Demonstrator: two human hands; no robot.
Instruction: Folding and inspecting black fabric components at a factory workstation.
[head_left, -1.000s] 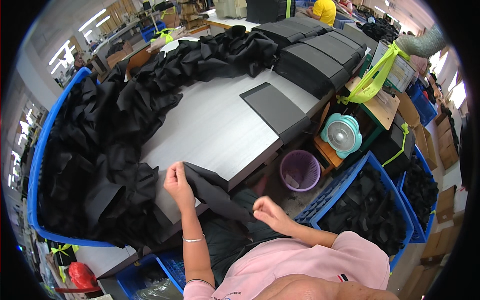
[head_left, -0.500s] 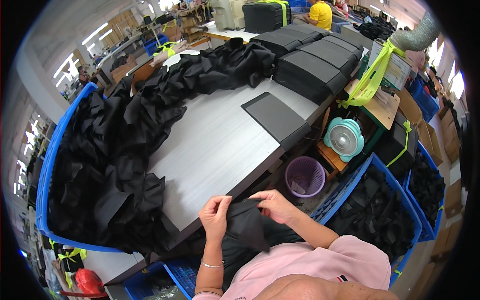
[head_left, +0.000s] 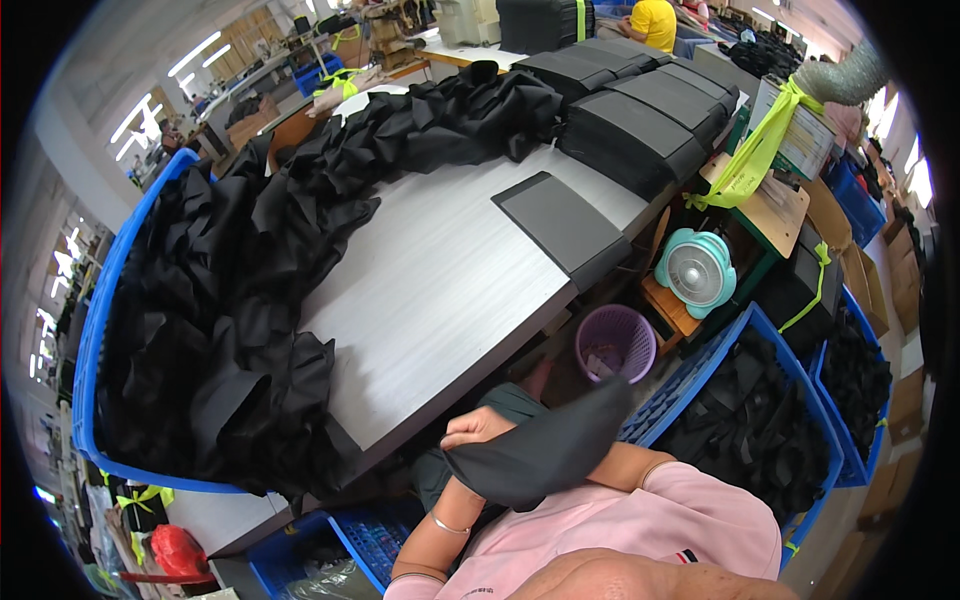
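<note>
Off counter's [head_left: 430, 270] near edge, left hand [head_left: 478, 428] closing fingers on black cloth's [head_left: 550, 440] corner, probably leaving rest free to spread; cloth hiding right hand, grip unclear.

Black cloth [head_left: 545, 445] is looking plain; the shirt [head_left: 600, 525] is showing pink.
The bench [head_left: 430, 290] is looking pale grey (faintly streaked), the basket [head_left: 628, 325] purple, the fan [head_left: 695, 268] turquoise and grey.

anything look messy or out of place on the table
Nothing looks damaged. The black cloth heap lies crumpled along the left and far sides of the table, untidy next to the neat dark stacks.
</note>
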